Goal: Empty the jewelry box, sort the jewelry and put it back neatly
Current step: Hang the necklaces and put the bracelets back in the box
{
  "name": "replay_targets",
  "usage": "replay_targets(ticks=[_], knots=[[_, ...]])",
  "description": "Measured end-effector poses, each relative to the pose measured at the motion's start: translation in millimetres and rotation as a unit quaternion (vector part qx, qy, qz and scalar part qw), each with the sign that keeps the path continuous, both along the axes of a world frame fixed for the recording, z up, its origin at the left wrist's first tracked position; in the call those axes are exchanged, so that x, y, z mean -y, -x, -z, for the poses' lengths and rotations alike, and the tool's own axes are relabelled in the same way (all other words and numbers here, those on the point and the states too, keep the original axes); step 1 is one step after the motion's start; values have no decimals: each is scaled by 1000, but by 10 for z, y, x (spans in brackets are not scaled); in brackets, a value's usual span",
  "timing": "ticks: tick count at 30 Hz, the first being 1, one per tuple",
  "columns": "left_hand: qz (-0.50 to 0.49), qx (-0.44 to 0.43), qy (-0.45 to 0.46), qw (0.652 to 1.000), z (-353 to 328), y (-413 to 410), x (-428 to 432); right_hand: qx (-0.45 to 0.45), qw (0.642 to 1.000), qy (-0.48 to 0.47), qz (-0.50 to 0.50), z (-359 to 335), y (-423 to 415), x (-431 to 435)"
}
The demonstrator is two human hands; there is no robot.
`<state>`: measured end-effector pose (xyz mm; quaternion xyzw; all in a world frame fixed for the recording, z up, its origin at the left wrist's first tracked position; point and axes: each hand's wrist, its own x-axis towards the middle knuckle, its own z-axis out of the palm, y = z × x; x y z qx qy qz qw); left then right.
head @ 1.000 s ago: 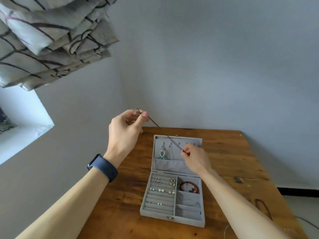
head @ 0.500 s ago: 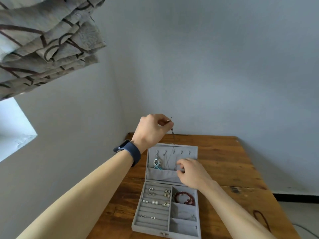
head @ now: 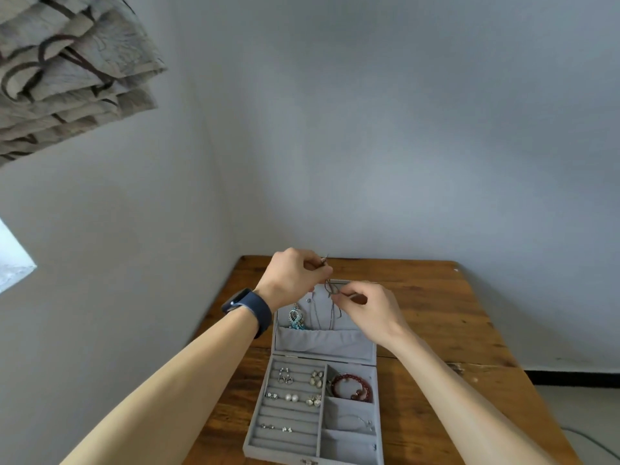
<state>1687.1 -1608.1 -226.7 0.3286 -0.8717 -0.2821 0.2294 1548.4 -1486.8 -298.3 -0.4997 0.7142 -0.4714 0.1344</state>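
While a grey jewelry box (head: 349, 446) lies open on a wooden surface (head: 436, 313), a person's left hand (head: 295, 276), with a dark blue watch (head: 250, 308) on its wrist, pinches the upper end of a thin dark necklace (head: 330, 287) above the raised lid. The right hand (head: 365, 310) grips the same cord a little lower between thumb and forefinger, close to the lid's top edge, and the strand hangs down toward the lid's pocket. A blue pendant (head: 296, 318) hangs on the lid's left side. Pairs of earrings (head: 292, 397) sit in the tray's padded rows. A red bead bracelet (head: 352, 385) fills the upper right compartment, and a fine silver chain (head: 360, 422) lies in the one below. A patterned curtain (head: 67, 68) hangs at upper left.
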Motion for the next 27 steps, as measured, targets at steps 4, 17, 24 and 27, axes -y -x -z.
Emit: replay_targets(ticks=[4,17,24,27], knots=[[-16,35,8,999,127,-32,27,-43,996,-71,-14,136,15,-3],[-41,76,41,995,345,-38,34,-73,994,-72,-41,204,-132,63],[-60,-55,-23,996,378,-195,72,-42,990,-133,-11,196,-94,27],[-84,-100,-51,990,337,-192,85,-134,984,-114,8,258,-75,19]])
